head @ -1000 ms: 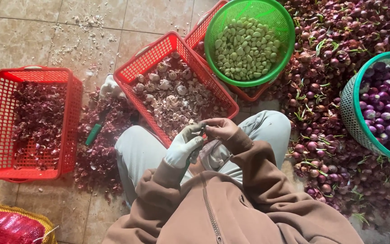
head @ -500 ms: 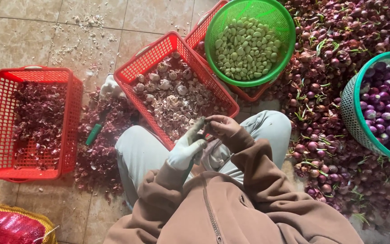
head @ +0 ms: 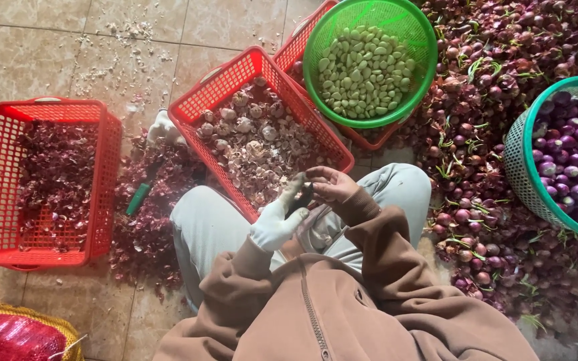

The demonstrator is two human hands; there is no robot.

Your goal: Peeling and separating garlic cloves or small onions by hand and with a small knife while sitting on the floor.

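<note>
Clove (head: 300, 196), or what looks like one, small and dark, sits between both hands above the lap, just near of the middle red basket (head: 192, 107). The left hand (head: 274, 225), in a white glove, has its grip clenched around it, thumb raised along its side. The right hand (head: 330, 184) is bare, palm up, fingers curled toward the clove's tip; I cannot tell whether it pinches or only touches.

To do this well, I judge the gloved grip should stay firm and low on the clove. The bare fingertips can then work the skin off at the tip, over the basket so that scraps drop in and not onto the knees.

The middle basket holds pale husks and skins. Far right of it, a green basket (head: 316, 40) holds peeled pale cloves (head: 362, 70), resting on another red basket. At left, a red basket (head: 105, 127) holds dark purple skins. More skins (head: 148, 227) lie on the floor between the two, with a green-handled tool (head: 138, 198) among them. At right lies a wide pile of purple bulbs (head: 490, 67), and a teal basket (head: 516, 160) holds cleaner ones.

The floor (head: 35, 47) is beige tile, littered with flakes at far left. A red mesh sack (head: 8, 337) lies at the near left corner.
</note>
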